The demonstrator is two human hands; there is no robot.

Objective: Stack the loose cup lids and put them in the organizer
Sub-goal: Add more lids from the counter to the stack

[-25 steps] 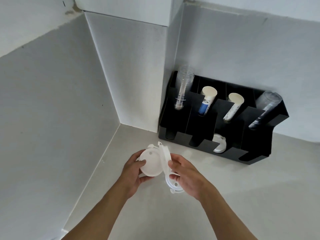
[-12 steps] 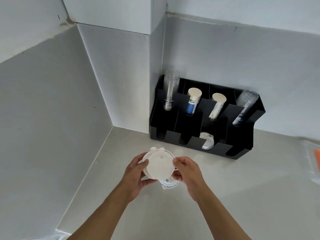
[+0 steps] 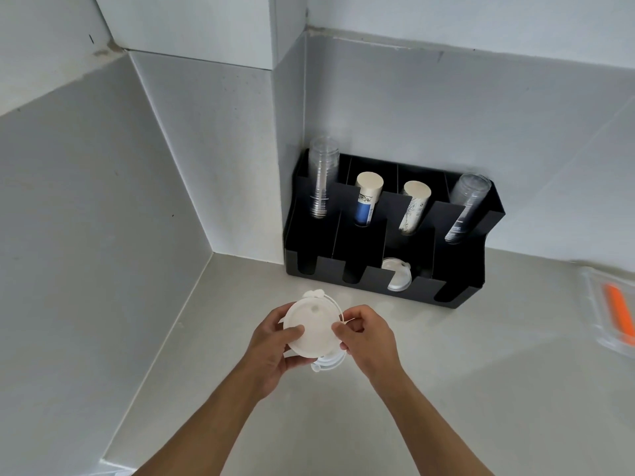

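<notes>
Both my hands hold a small stack of white cup lids (image 3: 314, 326) above the counter, flat side facing me. My left hand (image 3: 271, 345) grips its left and lower edge, thumb on the face. My right hand (image 3: 366, 333) pinches its right rim. Another white lid (image 3: 328, 364) shows below the stack, partly hidden by my fingers. The black organizer (image 3: 457, 273) stands in the corner against the wall. One white lid (image 3: 398, 274) sits in its third front slot.
The organizer's rear slots hold clear cup stacks (image 3: 321, 176) and paper cup stacks (image 3: 367, 201). A clear tray with an orange object (image 3: 616, 312) lies at the right edge of the grey counter (image 3: 481, 372). Grey walls close in on the left and back.
The lid my right hand held on edge has been turned flat and pressed onto the lid in my left hand. The camera view has shifted so the organizer sits further right.
</notes>
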